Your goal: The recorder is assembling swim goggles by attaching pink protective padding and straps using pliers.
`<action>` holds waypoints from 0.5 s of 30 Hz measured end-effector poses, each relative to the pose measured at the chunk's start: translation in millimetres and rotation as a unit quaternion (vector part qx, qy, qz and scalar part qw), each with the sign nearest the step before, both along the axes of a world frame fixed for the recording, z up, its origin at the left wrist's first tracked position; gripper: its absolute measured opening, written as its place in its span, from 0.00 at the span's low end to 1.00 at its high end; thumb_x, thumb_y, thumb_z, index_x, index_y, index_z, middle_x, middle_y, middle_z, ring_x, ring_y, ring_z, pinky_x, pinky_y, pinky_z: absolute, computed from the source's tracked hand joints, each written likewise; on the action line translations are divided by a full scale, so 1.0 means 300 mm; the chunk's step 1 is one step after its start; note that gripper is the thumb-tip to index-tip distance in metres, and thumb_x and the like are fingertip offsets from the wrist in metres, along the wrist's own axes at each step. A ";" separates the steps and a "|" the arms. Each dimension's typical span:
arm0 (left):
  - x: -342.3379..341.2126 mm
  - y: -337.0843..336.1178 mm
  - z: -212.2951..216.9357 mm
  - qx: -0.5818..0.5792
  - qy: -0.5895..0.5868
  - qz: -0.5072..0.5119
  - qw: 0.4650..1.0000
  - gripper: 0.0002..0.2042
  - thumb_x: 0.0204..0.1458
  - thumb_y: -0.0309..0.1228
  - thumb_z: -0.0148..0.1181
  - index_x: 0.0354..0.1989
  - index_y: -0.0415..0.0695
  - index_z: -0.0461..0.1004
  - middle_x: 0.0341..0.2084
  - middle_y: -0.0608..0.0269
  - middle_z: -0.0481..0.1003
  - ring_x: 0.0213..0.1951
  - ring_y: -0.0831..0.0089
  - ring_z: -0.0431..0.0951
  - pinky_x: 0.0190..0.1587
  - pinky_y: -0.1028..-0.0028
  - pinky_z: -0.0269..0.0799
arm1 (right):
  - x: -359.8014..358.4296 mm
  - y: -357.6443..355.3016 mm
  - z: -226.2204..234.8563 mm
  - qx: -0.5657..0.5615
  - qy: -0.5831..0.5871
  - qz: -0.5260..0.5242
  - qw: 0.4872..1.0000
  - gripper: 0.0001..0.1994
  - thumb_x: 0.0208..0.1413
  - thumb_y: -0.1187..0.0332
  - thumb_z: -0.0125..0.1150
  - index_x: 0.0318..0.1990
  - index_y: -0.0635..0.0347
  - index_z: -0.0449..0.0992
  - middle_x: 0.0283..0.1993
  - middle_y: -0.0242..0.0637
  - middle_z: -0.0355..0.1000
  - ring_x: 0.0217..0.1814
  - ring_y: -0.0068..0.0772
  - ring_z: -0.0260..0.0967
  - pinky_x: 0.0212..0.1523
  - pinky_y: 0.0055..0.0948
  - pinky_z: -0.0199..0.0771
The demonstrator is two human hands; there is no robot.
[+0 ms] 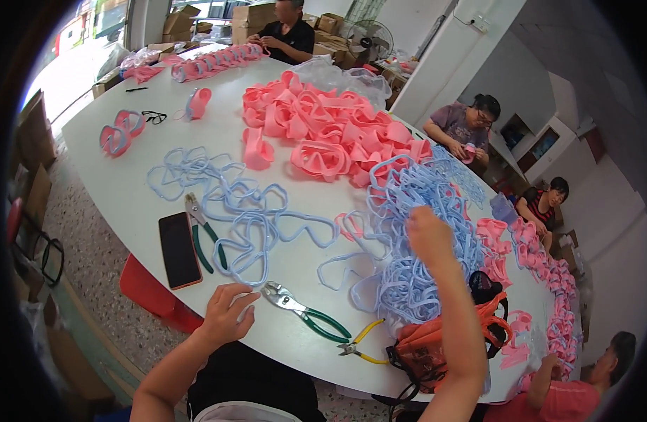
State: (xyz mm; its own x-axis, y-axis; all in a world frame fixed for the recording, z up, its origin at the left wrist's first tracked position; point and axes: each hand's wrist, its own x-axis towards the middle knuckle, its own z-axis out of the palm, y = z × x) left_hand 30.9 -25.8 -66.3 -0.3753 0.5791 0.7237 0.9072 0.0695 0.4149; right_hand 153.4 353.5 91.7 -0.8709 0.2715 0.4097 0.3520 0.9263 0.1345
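Observation:
My right hand [430, 238] reaches over a big tangled heap of light blue mask-shaped frames [422, 281]; its fingers are curled in, and what they pinch, if anything, is hidden. My left hand [228, 314] is by the front table edge, fingers bent and apart with nothing in them. Just right of it lie slip-joint pliers [306, 309] with green handles. A second green-handled pair of pliers [205, 232] lies farther left, next to a dark phone [179, 250]. Loose blue frames [249, 218] spread over the table's middle left.
Soft pink mask skirts [323, 130] are piled at the far middle. Yellow-handled cutters [364, 343] and an orange bag [422, 355] lie at the near right edge. Glasses [154, 117] rest far left. Several people sit around the white table [126, 190]; a red stool [151, 292] stands below.

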 end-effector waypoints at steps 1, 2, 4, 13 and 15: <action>-0.001 -0.008 0.000 -0.003 0.008 0.003 1.000 0.17 0.39 0.20 0.61 0.42 0.42 0.76 0.42 0.58 0.71 0.42 0.63 0.72 0.43 0.68 0.70 | -0.069 -0.054 -0.055 -0.027 -0.008 0.033 0.999 0.06 0.53 0.68 0.53 0.33 0.61 0.70 0.35 0.45 0.71 0.34 0.50 0.73 0.33 0.45 0.75; -0.002 -0.013 0.002 -0.001 0.007 0.007 1.000 0.17 0.39 0.20 0.61 0.42 0.42 0.76 0.42 0.58 0.71 0.42 0.63 0.72 0.43 0.68 0.70 | -0.130 -0.086 -0.114 -0.052 -0.016 0.065 0.996 0.07 0.53 0.67 0.54 0.33 0.61 0.71 0.35 0.45 0.71 0.35 0.50 0.74 0.35 0.45 0.75; 0.000 -0.021 -0.003 0.002 0.005 -0.005 1.000 0.17 0.40 0.20 0.61 0.42 0.42 0.76 0.42 0.58 0.71 0.42 0.63 0.72 0.43 0.69 0.70 | -0.240 -0.140 -0.210 -0.095 -0.038 0.048 0.994 0.10 0.53 0.65 0.56 0.36 0.63 0.72 0.37 0.47 0.73 0.37 0.51 0.74 0.38 0.46 0.76; 0.002 -0.010 -0.014 0.010 -0.015 -0.024 1.000 0.16 0.41 0.21 0.61 0.42 0.41 0.76 0.40 0.58 0.71 0.41 0.63 0.73 0.43 0.69 0.70 | -0.353 -0.049 -0.457 -0.237 0.016 -0.096 0.967 0.11 0.51 0.65 0.60 0.34 0.66 0.73 0.28 0.52 0.76 0.27 0.48 0.76 0.37 0.42 0.76; 0.000 -0.012 -0.018 0.019 -0.022 -0.022 0.999 0.16 0.41 0.21 0.61 0.42 0.41 0.76 0.39 0.58 0.72 0.41 0.63 0.73 0.43 0.69 0.71 | -0.327 -0.049 -0.400 -0.253 0.050 -0.098 0.961 0.10 0.51 0.67 0.60 0.35 0.65 0.73 0.30 0.51 0.76 0.32 0.50 0.76 0.38 0.42 0.76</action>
